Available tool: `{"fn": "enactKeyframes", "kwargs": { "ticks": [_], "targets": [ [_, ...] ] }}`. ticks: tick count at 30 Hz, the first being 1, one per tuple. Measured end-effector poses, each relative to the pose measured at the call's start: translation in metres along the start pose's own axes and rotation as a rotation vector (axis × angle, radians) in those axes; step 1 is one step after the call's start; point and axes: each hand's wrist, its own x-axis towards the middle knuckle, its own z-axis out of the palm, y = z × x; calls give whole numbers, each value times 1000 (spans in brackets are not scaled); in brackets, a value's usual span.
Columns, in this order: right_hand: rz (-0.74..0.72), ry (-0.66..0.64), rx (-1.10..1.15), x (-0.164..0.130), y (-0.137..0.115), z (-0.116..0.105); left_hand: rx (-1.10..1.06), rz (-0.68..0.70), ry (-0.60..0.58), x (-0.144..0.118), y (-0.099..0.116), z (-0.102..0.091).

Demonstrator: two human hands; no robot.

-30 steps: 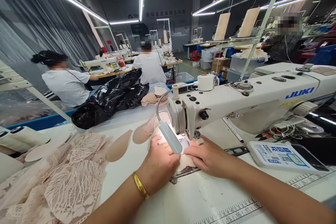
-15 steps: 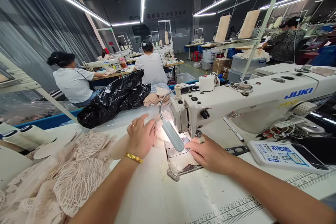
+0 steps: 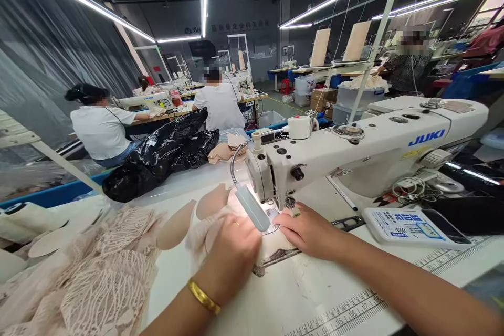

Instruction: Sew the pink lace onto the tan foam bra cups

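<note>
A white JUKI sewing machine [image 3: 326, 147] stands before me, its grey gooseneck lamp [image 3: 252, 207] lighting the needle area. My left hand [image 3: 238, 239], slightly blurred, is curled over thin beige fabric [image 3: 199, 231] left of the needle plate [image 3: 271, 241]. Past that hand lie flat beige cup-shaped pieces [image 3: 212, 200], [image 3: 177, 227]. My right hand [image 3: 311, 228] is at the presser foot, thumb and forefinger pressed together beside the plate; whatever is between them is too small to make out. The needle itself is hidden behind the lamp.
Beige lace pieces [image 3: 106, 283] are heaped at the left. A black plastic bag [image 3: 157, 160] lies beyond the table. On the right are a phone in a clear case [image 3: 417, 226], a white pen [image 3: 342, 192] and coiled cable [image 3: 417, 189]. Co-workers sit at machines further back.
My left hand has come down and right towards the needle plate, its fingers now curled, with thin fabric drawn along. My right hand stays at the presser foot. The view has turned slightly right.
</note>
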Motion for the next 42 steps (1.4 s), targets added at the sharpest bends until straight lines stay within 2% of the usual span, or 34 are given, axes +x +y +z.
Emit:
{"fn": "enactKeyframes", "kwargs": {
  "ticks": [2, 4, 13, 17, 19, 23, 28, 31, 36, 39, 42],
  "targets": [
    [-5, 10, 1, 1, 1, -1, -96, -20, -129, 1, 13, 11],
    [-16, 18, 5, 1, 1, -1, -171, -51, -169, 4, 17, 15],
    [-20, 57, 35, 0, 1, -1, -263, -3, -48, 15, 11, 15],
    [-29, 80, 47, -1, 2, 2, -243, -29, -55, 13, 9, 17],
    [-35, 91, 50, -1, 3, 3, -232, -78, -98, 11, 6, 17],
    [-51, 108, 49, -1, 4, 7, -301, -251, -272, 12, 1, 22],
    [-55, 115, 30, -1, 5, 9, -388, -372, -323, 19, -4, 22],
    [-95, 113, 46, -2, -1, 7, -463, -521, -342, 16, -13, 4],
    [-258, 168, 223, -6, -31, -6, -713, -813, -424, 2, -27, -52],
    [-303, 202, 319, -12, -53, -11, -885, -917, -457, -10, -22, -86],
    [-232, 203, 382, -16, -71, -12, -1168, -1032, -401, -22, -9, -111]
  ]
}}
